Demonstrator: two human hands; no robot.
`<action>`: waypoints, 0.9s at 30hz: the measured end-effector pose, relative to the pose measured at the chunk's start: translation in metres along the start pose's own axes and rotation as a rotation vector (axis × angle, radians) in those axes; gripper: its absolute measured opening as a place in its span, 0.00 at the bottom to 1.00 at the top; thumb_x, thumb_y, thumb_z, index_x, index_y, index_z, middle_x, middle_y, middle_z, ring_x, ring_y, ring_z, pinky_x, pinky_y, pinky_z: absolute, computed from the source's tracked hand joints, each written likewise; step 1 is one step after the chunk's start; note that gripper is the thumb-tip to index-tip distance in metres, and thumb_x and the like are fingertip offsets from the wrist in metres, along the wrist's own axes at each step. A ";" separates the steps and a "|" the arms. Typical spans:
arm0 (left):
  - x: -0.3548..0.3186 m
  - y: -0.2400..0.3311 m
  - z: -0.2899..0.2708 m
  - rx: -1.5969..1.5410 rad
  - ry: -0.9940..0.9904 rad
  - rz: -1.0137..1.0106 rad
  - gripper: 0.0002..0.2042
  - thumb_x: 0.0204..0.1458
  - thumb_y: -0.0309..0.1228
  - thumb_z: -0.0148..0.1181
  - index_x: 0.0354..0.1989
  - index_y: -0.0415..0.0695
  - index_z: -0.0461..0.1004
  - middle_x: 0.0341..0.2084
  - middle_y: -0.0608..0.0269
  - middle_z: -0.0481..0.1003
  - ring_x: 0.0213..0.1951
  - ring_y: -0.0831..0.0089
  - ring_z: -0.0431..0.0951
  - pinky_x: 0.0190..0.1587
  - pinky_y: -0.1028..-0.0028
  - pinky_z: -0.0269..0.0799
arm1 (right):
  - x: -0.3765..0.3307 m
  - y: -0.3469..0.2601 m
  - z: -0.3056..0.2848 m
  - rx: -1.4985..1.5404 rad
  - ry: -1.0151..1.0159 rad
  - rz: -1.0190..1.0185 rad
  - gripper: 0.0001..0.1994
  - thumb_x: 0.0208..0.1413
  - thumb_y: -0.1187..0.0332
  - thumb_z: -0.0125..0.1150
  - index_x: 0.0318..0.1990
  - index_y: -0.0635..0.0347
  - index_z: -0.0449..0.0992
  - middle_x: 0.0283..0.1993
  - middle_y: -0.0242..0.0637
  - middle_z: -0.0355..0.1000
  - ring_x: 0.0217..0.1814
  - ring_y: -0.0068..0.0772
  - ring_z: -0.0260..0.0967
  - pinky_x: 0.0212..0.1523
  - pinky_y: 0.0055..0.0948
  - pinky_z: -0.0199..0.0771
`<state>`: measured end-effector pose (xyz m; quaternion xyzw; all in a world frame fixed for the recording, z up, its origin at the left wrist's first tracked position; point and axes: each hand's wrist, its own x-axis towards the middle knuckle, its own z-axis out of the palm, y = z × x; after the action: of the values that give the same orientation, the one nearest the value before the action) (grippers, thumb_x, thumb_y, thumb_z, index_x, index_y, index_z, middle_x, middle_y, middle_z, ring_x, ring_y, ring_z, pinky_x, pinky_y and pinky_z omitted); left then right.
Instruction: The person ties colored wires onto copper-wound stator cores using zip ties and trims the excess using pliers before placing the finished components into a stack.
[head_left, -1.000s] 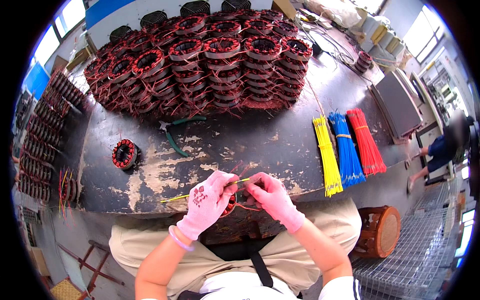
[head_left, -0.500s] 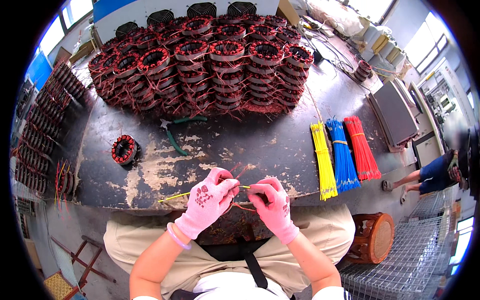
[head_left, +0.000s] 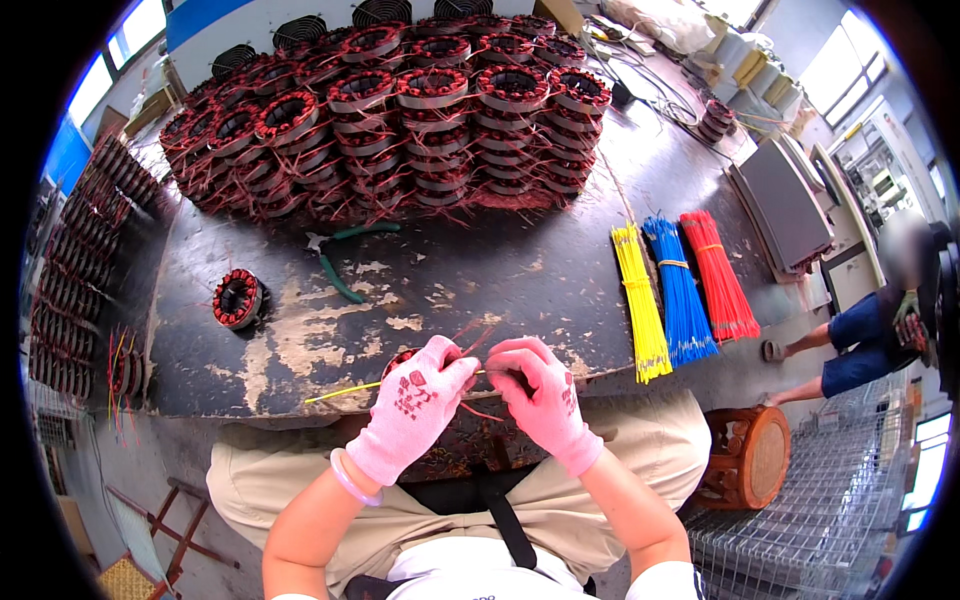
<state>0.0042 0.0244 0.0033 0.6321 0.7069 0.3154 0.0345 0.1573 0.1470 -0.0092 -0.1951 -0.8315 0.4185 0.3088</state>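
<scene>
Stator coil [head_left: 402,360], wound with red copper wire, sits at the near edge of the worn black worktable [head_left: 300,340], mostly hidden under the two pink-gloved hands, so only a slice of its red winding shows between them; it probably rests there because the table edge lets both wrists drop low while the fingers work over the part. The left hand [head_left: 415,405] is closed in a pinch on a thin yellow sleeve [head_left: 345,391], which sticks out to the person's left along the table edge, and the right hand [head_left: 540,395] is curled around the other end of that sleeve and a loose red lead wire [head_left: 470,340]; exactly which fingertips clamp what is hidden by the gloves. Both hands touch each other over the coil, which looks like a way to steady a fine wire end. Bundles of yellow [head_left: 640,300], blue [head_left: 680,290] and red [head_left: 718,275] sleeves lie side by side to the right, near the right hand, seemingly sorted by colour. Green-handled pliers [head_left: 340,262] lie untouched at mid-table, well apart from the hands. A single stator [head_left: 238,299] stands alone to the left, and a large stacked pile of stators [head_left: 400,120] fills the far side of the table, out of the working space. Another person sits far to the right.
</scene>
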 end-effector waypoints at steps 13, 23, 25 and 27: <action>0.004 -0.005 0.006 -0.124 0.002 -0.026 0.09 0.52 0.27 0.66 0.42 0.45 0.77 0.38 0.58 0.77 0.37 0.56 0.80 0.38 0.63 0.76 | 0.010 0.007 -0.007 0.180 -0.164 0.214 0.07 0.60 0.76 0.61 0.46 0.63 0.78 0.35 0.29 0.77 0.30 0.16 0.69 0.32 0.21 0.72; 0.003 -0.007 0.014 -0.185 0.096 -0.048 0.07 0.49 0.29 0.69 0.36 0.45 0.79 0.34 0.61 0.78 0.35 0.59 0.81 0.37 0.64 0.76 | 0.029 0.000 -0.017 0.294 -0.329 0.453 0.05 0.64 0.72 0.59 0.43 0.61 0.75 0.31 0.23 0.69 0.27 0.09 0.60 0.25 0.17 0.61; 0.003 -0.007 0.013 -0.190 0.095 -0.061 0.07 0.49 0.29 0.69 0.36 0.44 0.79 0.33 0.62 0.78 0.35 0.59 0.81 0.37 0.64 0.76 | 0.030 -0.001 -0.018 0.305 -0.355 0.466 0.05 0.64 0.71 0.58 0.44 0.61 0.74 0.31 0.22 0.69 0.27 0.09 0.60 0.25 0.16 0.61; 0.003 -0.007 0.014 -0.206 0.075 -0.081 0.07 0.49 0.29 0.69 0.36 0.44 0.78 0.33 0.61 0.78 0.35 0.59 0.81 0.36 0.65 0.76 | 0.031 -0.006 -0.020 0.309 -0.375 0.477 0.05 0.65 0.71 0.58 0.44 0.61 0.74 0.32 0.22 0.69 0.27 0.09 0.60 0.25 0.16 0.61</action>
<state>0.0037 0.0323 -0.0100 0.5840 0.6964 0.4083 0.0855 0.1478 0.1737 0.0156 -0.2547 -0.7314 0.6288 0.0700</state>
